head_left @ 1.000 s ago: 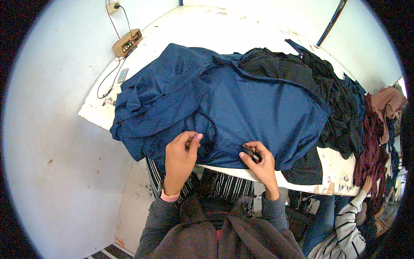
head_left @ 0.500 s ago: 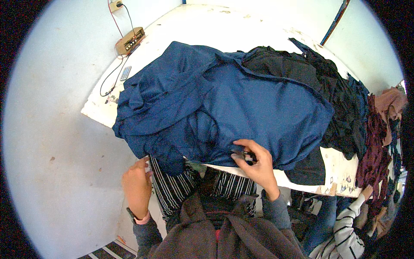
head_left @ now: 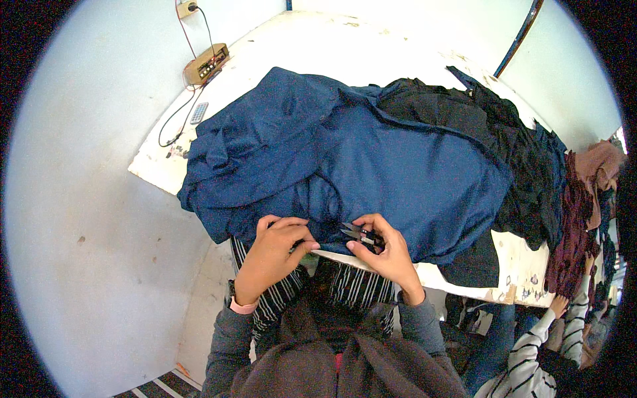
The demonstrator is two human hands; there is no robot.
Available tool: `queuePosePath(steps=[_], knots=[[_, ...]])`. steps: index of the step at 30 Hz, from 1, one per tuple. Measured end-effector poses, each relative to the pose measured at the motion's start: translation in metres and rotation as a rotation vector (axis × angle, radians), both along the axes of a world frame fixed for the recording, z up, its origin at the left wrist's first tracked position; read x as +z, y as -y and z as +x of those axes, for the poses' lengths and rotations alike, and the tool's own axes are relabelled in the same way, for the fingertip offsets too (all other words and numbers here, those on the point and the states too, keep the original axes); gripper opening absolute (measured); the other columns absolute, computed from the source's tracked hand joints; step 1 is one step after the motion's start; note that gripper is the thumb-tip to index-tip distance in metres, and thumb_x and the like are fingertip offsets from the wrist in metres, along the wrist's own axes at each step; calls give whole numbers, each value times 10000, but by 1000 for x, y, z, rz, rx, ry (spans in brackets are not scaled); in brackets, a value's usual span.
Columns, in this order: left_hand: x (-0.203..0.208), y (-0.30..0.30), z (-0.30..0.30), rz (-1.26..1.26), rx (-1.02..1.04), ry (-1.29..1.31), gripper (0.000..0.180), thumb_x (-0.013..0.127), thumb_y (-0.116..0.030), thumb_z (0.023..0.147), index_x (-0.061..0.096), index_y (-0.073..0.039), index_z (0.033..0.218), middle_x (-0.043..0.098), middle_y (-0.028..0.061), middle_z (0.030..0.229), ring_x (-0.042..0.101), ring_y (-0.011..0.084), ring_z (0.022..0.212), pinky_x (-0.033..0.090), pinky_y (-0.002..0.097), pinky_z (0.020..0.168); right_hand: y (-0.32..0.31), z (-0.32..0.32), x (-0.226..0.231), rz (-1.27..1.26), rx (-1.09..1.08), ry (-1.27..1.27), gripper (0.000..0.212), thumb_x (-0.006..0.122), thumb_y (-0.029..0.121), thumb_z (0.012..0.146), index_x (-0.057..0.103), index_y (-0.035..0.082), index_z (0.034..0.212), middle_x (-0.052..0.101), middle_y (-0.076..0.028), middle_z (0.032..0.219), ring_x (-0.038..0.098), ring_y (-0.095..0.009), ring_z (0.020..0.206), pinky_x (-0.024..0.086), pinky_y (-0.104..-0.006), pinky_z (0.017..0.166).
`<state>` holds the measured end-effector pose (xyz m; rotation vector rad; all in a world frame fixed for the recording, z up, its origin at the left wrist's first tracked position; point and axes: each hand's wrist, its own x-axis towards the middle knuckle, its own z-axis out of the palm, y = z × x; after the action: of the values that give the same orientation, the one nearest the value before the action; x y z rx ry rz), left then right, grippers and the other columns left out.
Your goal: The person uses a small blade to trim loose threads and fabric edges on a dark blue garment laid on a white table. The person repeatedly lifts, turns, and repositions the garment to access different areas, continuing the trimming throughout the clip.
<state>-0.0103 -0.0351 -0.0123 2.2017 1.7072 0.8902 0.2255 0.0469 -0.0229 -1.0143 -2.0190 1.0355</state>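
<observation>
A large heap of navy blue cloth (head_left: 411, 179) lies crumpled over the table's near edge, part of it hanging down. At its near edge my left hand (head_left: 275, 249) is closed, with thumb and index finger pinching the cloth's border and the other fingers curled on the fabric. In my right hand (head_left: 395, 259) is a pair of dark thread snips (head_left: 363, 237), the blades pointing left toward the left hand. The blades stand a little apart, just over the cloth. Palm and fingers hide the rest of the snips.
Black garments (head_left: 524, 159) lie right of the blue cloth on the white table (head_left: 265, 50). Maroon cloth (head_left: 567, 232) hangs farther right, near a co-worker's hand (head_left: 559, 305) and striped sleeve. A wooden box with cables (head_left: 207, 64) and a remote (head_left: 199, 113) sit at the back left.
My left hand has moved right and up from the hanging left side of the cloth to its near edge, close to the snips. My right hand has shifted slightly, still holding them.
</observation>
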Motion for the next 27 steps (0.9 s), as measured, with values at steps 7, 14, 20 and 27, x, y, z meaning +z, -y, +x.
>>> queuePosePath(steps=[7,14,20,27], knots=[[2,4,1,-87,89,93,187,600,-237,990,618,-64,920,697,94,833,659,288,804,392,413,894,10,-4,-4,170,-82,154,297,761,331,857,649,96,999,684,-81,819,645,-242,677,481,-361,637],[3,2,7,-31,115,52,167,589,-218,993,587,-62,933,696,94,802,657,302,772,398,415,857,29,-33,16,561,-1,424,265,736,331,859,615,95,871,659,-61,740,640,-251,608,417,-380,582],[4,2,5,51,130,-22,157,607,-215,974,597,-70,914,682,91,775,651,295,753,401,423,817,35,-46,12,697,-8,500,244,720,300,868,570,112,824,604,-41,694,610,-235,564,404,-378,565],[18,-12,-23,359,401,-87,242,752,-181,817,657,-96,1023,618,115,1253,585,312,1172,408,452,984,25,-38,12,581,46,354,224,740,289,839,618,109,893,633,-42,731,635,-249,617,426,-384,585]])
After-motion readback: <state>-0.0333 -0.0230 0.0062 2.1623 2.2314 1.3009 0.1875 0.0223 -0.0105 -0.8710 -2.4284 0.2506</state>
